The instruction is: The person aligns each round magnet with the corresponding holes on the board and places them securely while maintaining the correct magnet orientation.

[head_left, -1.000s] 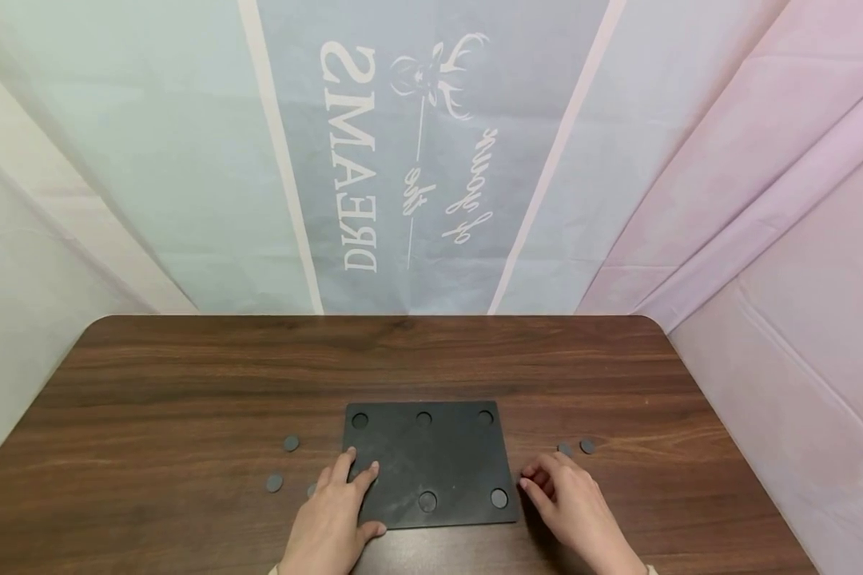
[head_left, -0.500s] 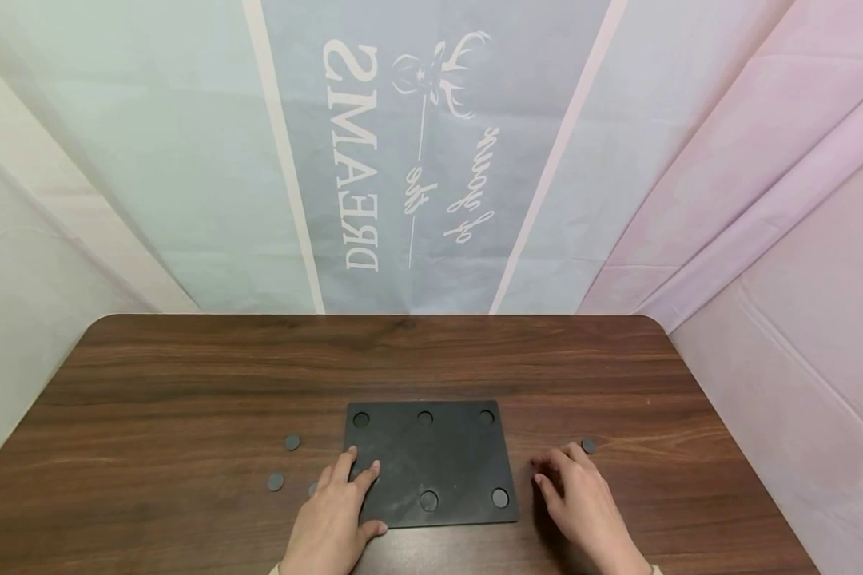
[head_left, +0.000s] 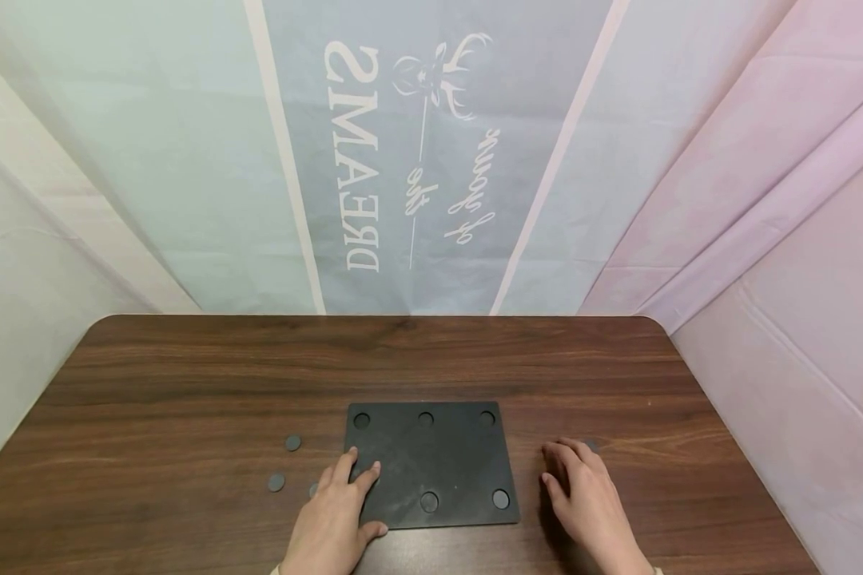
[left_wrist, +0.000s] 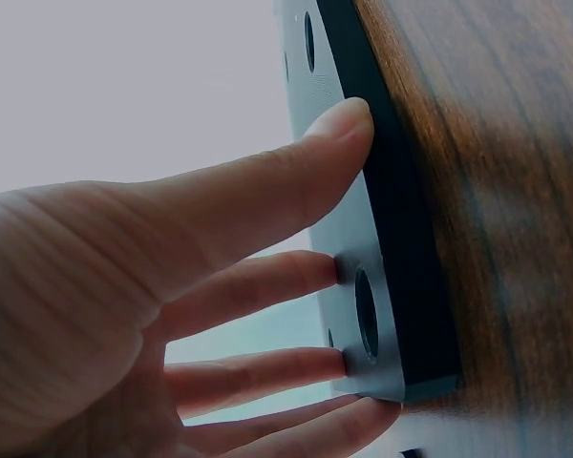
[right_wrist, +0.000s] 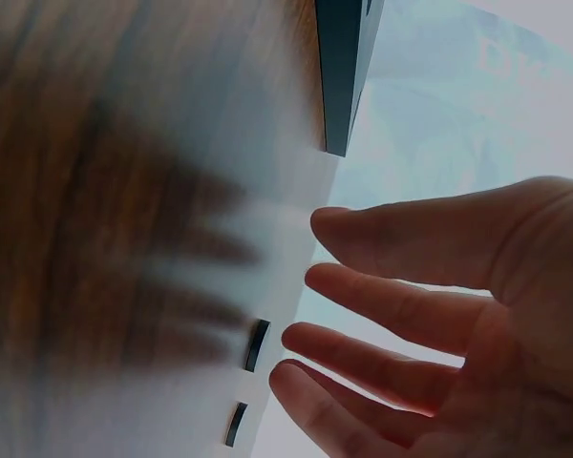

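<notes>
A: Here's the dark board (head_left: pixel 439 459), lower middle of the head view, left hand (head_left: pixel 331 511) spread across its lower-left corner, fingertips down, clutching nothing!

B: Count the round holes (head_left: pixel 362 421) from up here: five, three above, two below, and the lower-right one shows a paler grey face.

A: But look at the left wrist view! Another hole (left_wrist: pixel 366 313), by the thumb and fingers, one the head view keeps covered.

B: Over to the right hand (head_left: pixel 586 495), lower right: fingers loosely bent and apart, released, just beside the discs (head_left: pixel 276 482).

A: Four loose ones in the head view: three lower left, one half hidden behind that hand. The right wrist view gives us two on that side!

B: All on the brown wooden table (head_left: pixel 187 399). Behind it, the cloth (head_left: pixel 460 287) reads "DREAMS", turned sideways, upper middle, beside a deer head (head_left: pixel 423 76); the slanted script is harder to make out.
</notes>
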